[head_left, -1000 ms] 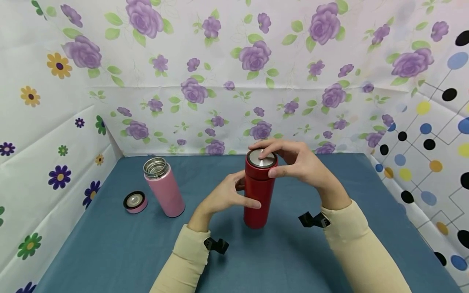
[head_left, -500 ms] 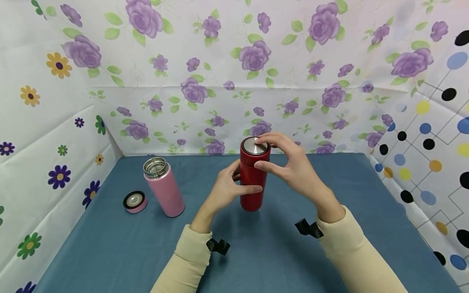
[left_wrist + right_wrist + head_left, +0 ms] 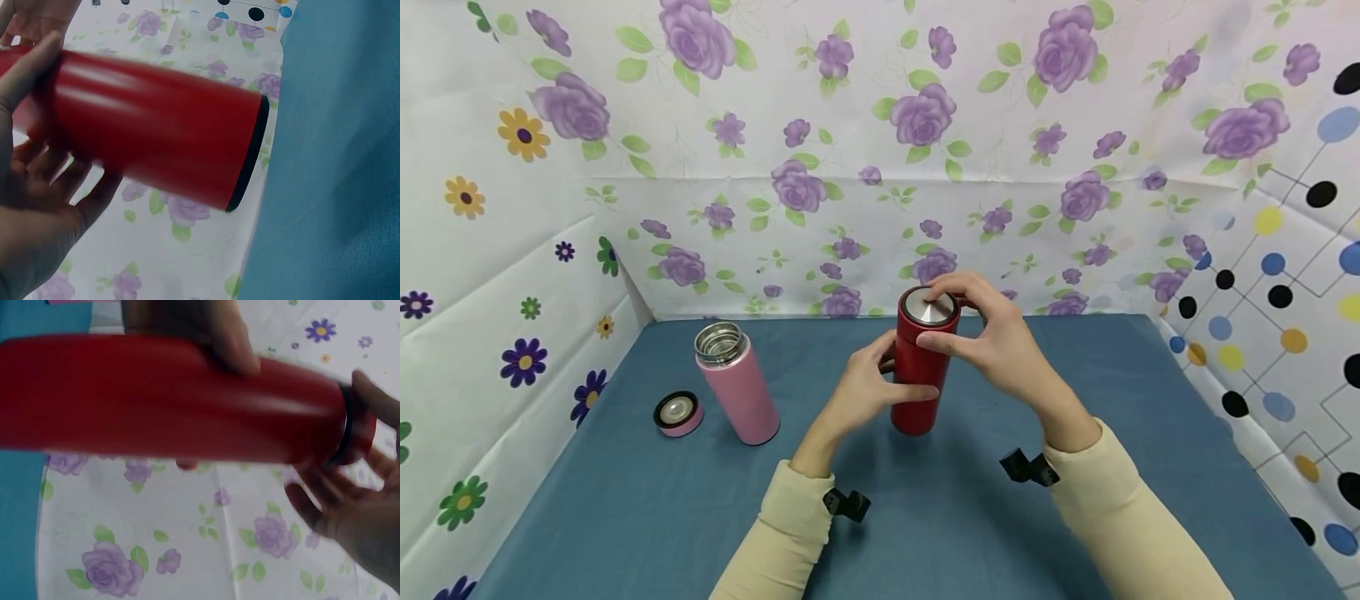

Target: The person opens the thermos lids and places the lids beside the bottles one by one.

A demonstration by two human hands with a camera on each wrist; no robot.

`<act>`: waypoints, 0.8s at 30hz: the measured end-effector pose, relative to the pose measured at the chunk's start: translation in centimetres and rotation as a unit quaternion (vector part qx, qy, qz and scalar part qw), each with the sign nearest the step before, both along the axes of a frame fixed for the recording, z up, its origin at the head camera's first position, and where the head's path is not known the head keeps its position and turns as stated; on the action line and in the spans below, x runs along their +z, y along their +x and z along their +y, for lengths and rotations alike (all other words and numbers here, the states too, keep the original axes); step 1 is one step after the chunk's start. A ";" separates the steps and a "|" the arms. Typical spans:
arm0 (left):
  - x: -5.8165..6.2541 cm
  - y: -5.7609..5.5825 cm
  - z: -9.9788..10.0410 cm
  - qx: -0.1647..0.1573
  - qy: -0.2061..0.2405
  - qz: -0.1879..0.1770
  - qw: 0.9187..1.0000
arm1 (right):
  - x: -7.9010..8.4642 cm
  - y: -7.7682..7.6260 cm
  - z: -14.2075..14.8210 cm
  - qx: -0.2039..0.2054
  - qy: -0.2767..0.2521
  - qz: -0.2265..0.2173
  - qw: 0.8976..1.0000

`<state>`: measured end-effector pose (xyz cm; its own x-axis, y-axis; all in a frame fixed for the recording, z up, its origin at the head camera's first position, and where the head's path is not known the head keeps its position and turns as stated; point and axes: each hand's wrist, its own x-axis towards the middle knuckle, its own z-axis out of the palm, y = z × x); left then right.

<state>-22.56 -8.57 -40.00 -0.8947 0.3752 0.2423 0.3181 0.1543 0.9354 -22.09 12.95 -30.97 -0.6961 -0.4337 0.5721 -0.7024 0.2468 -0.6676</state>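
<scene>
A red thermos bottle (image 3: 917,373) is held near the middle of the table, its top leaning slightly right. My left hand (image 3: 863,390) grips its body, thumb across the front and the other fingers behind it. At the top, my right hand (image 3: 1000,337) grips the red lid (image 3: 909,328), thumb on the near side and a fingertip on its silver disc (image 3: 930,307). The lid sits on the bottle. In the left wrist view the bottle's black base (image 3: 249,153) shows in the air. A dark ring (image 3: 345,425) marks the lid seam in the right wrist view.
To the left stands a pink thermos bottle (image 3: 741,396) with its steel mouth uncovered. Beside it a pink lid (image 3: 677,413) lies with its inner side up. Flowered cloth walls (image 3: 865,233) rise behind the blue table (image 3: 925,533), with a dotted one (image 3: 1262,350) on the right.
Both hands have lifted the red bottle up and away, slightly to the left. In the last half second its top has tilted a little to the right. The pink bottle and its lid stay put.
</scene>
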 end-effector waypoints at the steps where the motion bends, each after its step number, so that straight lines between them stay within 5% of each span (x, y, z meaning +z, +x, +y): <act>1: 0.0 0.0 -0.1 -0.011 0.004 -0.004 1.000 | 0.1 -0.1 0.3 0.022 -0.004 -0.013 1.000; 6: 0.2 0.0 -0.4 -0.071 0.015 -0.014 0.997 | 0.5 -0.8 1.4 0.124 -0.028 -0.061 0.990; 10: 0.3 0.0 -0.5 -0.080 0.010 -0.012 0.997 | 0.5 -1.2 1.6 0.152 -0.034 -0.072 0.985; 17: 0.1 0.0 -0.4 -0.052 0.005 -0.005 0.999 | 0.2 -1.1 1.7 0.142 -0.029 -0.079 0.986; 24: 0.0 0.0 -0.1 -0.016 0.003 0.005 1.000 | -0.3 -0.4 0.8 0.058 -0.004 -0.047 0.997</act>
